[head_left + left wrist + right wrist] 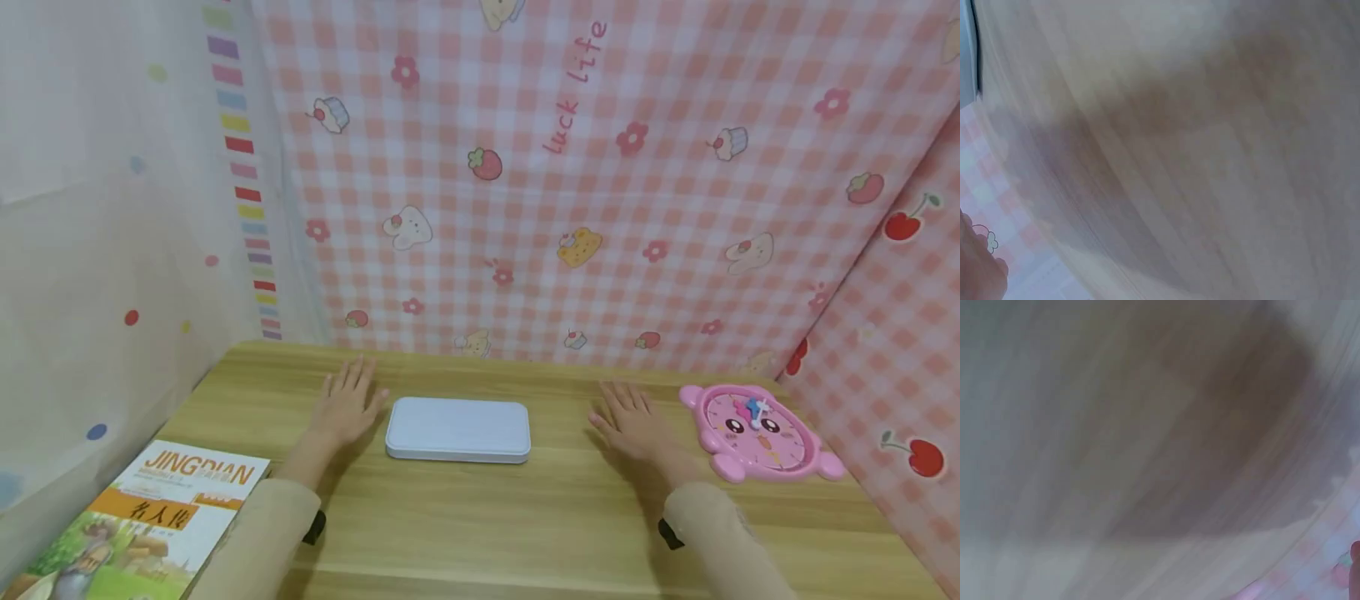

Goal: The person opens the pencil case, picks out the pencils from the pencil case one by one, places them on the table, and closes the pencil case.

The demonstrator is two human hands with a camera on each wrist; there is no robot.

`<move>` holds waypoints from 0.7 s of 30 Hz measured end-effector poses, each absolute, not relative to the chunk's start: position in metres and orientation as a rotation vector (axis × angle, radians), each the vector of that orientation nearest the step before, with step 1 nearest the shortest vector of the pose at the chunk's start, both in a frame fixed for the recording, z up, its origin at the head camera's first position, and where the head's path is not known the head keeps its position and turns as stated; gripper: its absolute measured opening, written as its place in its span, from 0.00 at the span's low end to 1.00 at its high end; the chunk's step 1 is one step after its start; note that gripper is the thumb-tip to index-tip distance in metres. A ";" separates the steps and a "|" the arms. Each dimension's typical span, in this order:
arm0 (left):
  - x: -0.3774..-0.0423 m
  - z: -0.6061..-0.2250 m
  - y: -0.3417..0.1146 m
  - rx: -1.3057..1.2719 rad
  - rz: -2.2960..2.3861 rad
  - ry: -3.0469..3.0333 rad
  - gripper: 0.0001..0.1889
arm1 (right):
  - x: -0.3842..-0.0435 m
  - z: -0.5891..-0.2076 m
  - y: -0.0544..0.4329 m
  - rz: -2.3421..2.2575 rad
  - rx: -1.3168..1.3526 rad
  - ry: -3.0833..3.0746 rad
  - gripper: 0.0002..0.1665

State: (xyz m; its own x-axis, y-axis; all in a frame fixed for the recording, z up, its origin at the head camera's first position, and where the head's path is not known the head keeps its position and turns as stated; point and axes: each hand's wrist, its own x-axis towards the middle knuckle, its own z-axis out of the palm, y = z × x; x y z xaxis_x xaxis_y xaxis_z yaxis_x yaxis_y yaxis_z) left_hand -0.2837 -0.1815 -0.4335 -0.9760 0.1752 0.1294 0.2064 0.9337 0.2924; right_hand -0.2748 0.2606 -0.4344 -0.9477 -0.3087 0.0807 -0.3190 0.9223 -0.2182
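Note:
A white rectangular case (457,429) with rounded corners lies on the wooden table (480,525), between the two hands. My left hand (348,403) is left of the case, palm down, fingers straight and spread, holding nothing. On the other side, my right hand (630,423) has its fingers extended too, apart from the case and near a pink clock (757,433) with a cartoon face. In the left wrist view, a corner of the case (966,56) and part of the left hand (980,265) show at the edge. Only a sliver of the right hand (1355,572) appears in the right wrist view.
At the table's left edge lies a book (150,525) with a colourful cover. A pink checked cloth (525,208) hangs behind the table, with a white dotted sheet (97,233) to the left and a cherry-patterned cloth (892,358) to the right.

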 end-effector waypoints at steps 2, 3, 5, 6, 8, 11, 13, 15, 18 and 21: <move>-0.283 -0.432 -0.182 -0.323 -0.462 -2.988 0.33 | -0.276 -0.433 0.248 0.364 0.529 -3.038 0.40; -0.283 -0.431 -0.182 -0.351 -0.467 -2.993 0.34 | -0.276 -0.432 0.241 0.351 0.548 -3.048 0.40; -0.282 -0.430 -0.181 -0.436 -0.479 -3.017 0.34 | -0.276 -0.428 0.226 0.352 0.588 -3.067 0.40; -0.282 -0.429 -0.181 -0.486 -0.491 -3.029 0.34 | -0.276 -0.426 0.218 0.345 0.614 -3.073 0.40; -0.281 -0.428 -0.179 -0.591 -0.534 -3.049 0.34 | -0.276 -0.424 0.202 0.317 0.688 -3.076 0.39; -0.278 -0.427 -0.176 -0.718 -0.590 -3.075 0.35 | -0.277 -0.423 0.178 0.250 0.807 -3.075 0.39; -0.277 -0.426 -0.174 -0.758 -0.612 -3.091 0.37 | -0.276 -0.424 0.162 0.248 0.895 -3.057 0.39; -0.275 -0.426 -0.172 -0.780 -0.611 -3.118 0.40 | -0.275 -0.424 0.148 0.258 0.969 -3.044 0.39; -0.274 -0.426 -0.171 -0.790 -0.603 -3.149 0.45 | -0.274 -0.423 0.129 0.251 1.070 -3.019 0.38; -0.273 -0.428 -0.170 -0.822 -0.620 -3.153 0.53 | -0.273 -0.423 0.114 0.161 1.129 -3.012 0.40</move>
